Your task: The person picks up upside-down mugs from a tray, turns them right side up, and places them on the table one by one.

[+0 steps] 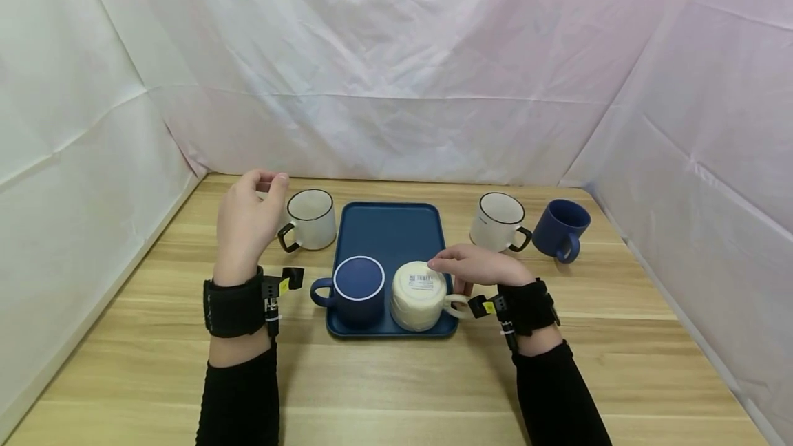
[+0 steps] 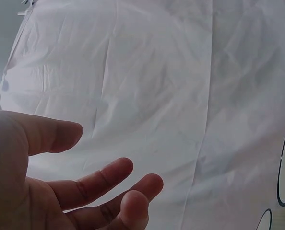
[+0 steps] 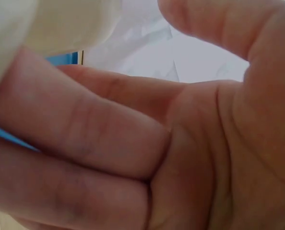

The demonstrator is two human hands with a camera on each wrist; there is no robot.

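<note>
Right hand on upside-down cream mug on blue tray, left hand idle in the air.

Wooden table (image 1: 384, 377) inside white sheet backdrop (image 1: 396, 74). Blue tray (image 1: 387, 229) at table centre, long side running away from the person. On its near end: dark blue mug (image 1: 358, 289) upright, handle to the left, and just beside it the cream mug (image 1: 418, 304), inverted, barcode sticker on its base. Right hand (image 1: 480, 268) lies over the cream mug's far right edge, fingers fairly straight and touching the base, not wrapped round it. Left hand (image 1: 246, 222) raised left of the tray, fingers loosely curled and apart, gripping nothing; white mug (image 1: 311, 219) just beside it. Right of the tray: second white mug (image 1: 499, 221), then navy mug (image 1: 561, 228).
</note>
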